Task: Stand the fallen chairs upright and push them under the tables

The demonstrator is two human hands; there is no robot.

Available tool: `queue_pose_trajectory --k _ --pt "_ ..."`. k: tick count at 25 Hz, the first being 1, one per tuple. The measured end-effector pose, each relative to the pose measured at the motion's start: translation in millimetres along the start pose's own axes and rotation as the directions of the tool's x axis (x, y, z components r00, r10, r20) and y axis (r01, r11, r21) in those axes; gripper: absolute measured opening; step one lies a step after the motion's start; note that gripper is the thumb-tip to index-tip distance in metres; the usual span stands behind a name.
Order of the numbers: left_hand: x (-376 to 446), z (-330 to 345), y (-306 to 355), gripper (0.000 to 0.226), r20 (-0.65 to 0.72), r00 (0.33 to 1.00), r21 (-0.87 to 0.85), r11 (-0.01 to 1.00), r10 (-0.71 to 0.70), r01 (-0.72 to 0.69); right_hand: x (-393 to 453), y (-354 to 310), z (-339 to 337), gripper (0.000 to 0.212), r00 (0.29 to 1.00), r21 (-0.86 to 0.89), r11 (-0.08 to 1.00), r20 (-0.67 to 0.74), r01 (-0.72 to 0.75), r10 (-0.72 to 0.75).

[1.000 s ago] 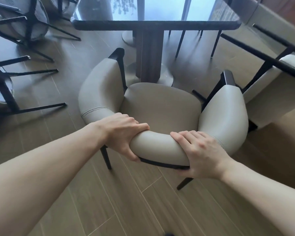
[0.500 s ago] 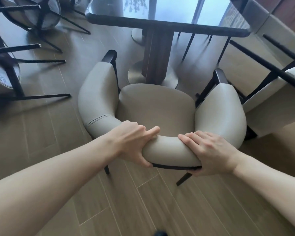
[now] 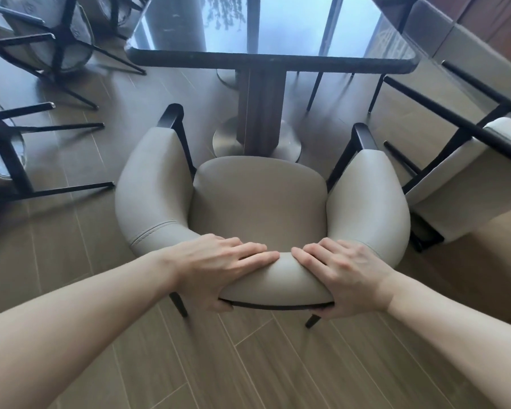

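On the near backrest curve, left hand (image 3: 219, 270) and right hand (image 3: 344, 276) both clamp the chair (image 3: 260, 202), fingers draped over the padded top, thumbs hooked under the dark lower rim. Hands sit close together at the centre of the back. Chair stands upright on the floor (image 3: 248, 364), seat facing the desk (image 3: 272, 45), front edge of the seat just beside the desk pedestal (image 3: 260, 113), not yet under the top. Step in hand, as I judge it: push it in. To do it well: push straight and level, keep the seat centred on the pedestal, both arms even so the armrests do not skew, stop before the seat meets the post. Fallen chairs lie far left (image 3: 42, 39), left (image 3: 3, 149) and right (image 3: 469, 160), legs sticking out; the right one lies near this chair's arm, so watch for a snag.
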State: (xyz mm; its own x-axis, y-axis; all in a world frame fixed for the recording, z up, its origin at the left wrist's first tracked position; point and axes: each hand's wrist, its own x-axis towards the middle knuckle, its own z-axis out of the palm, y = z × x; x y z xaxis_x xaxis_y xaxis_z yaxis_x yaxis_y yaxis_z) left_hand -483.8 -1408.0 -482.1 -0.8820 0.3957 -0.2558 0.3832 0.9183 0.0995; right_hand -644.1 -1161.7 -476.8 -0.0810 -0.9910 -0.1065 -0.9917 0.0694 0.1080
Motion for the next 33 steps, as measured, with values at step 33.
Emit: queue_pose_trajectory --k 33 --pt "131 -75 -185 0.115 -0.004 0.821 0.193 0.805 -0.571 0.561 182 175 -34 0.107 0.81 0.039 0.894 0.443 -0.446 0.385"
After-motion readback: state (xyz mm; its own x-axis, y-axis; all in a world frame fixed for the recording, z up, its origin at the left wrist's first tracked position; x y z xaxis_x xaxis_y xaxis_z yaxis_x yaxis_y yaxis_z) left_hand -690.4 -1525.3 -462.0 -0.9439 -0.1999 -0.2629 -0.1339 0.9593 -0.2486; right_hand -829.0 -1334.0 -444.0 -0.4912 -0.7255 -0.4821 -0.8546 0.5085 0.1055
